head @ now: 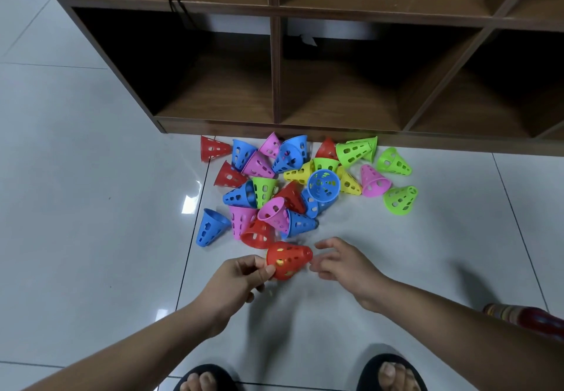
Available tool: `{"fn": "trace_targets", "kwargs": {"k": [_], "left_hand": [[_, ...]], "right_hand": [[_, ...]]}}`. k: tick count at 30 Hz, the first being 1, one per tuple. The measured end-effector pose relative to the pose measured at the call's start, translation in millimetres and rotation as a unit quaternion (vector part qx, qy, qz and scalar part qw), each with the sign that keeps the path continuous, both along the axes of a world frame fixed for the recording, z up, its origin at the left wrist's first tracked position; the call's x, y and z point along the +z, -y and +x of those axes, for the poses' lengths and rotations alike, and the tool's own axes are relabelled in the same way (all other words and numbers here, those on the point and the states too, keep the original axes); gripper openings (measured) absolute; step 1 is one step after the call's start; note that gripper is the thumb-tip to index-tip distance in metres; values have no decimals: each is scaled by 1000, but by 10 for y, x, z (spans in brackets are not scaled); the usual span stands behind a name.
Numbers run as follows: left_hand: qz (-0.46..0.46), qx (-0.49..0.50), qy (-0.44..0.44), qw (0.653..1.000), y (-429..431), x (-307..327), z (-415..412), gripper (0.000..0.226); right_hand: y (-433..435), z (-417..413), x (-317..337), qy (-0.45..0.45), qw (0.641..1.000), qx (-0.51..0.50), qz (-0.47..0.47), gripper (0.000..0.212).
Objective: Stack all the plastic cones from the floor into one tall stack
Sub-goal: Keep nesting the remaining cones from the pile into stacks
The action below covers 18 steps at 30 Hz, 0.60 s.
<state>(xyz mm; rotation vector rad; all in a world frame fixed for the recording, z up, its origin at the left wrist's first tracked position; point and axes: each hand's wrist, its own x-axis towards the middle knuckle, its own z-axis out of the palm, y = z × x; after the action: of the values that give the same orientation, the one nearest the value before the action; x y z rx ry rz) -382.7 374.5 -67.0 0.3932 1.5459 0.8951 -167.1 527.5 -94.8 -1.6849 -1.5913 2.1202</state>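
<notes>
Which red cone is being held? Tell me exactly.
The red cone pinched by the left hand, beside the open right hand; yellow shows through its holes. The other red cones lie on the floor, untouched.

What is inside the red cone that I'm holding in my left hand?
Yellow shows through the holes of the red cone, gripped by the left hand, so probably a yellow cone is nested inside. The red wall hides the rest.

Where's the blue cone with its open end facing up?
Head view, middle of the picture: the blue cone lies between a yellow cone and another yellow cone, with a green cone just behind.
</notes>
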Motion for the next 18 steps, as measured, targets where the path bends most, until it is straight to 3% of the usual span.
{"fn": "trace_targets", "kwargs": {"k": [4,8,12,15,18], "left_hand": [[-48,-11,-32,998,26,-93,-81,14],[-47,-19,-110,993,-32,-107,-230,9],[-7,-3,-212,977,-109,-82,-448,5],[17,2,-316,949,-150,-63,-645,4],[37,11,-401,915,-160,-53,-822,10]], "right_hand": [[-196,106,-1,38,989,28,140,25],[-553,224,76,61,950,9,305,16],[-928,401,215,104,885,1,454,26],[-1198,581,193,159,805,54,568,34],[-1367,741,126,204,768,76,603,41]]}}
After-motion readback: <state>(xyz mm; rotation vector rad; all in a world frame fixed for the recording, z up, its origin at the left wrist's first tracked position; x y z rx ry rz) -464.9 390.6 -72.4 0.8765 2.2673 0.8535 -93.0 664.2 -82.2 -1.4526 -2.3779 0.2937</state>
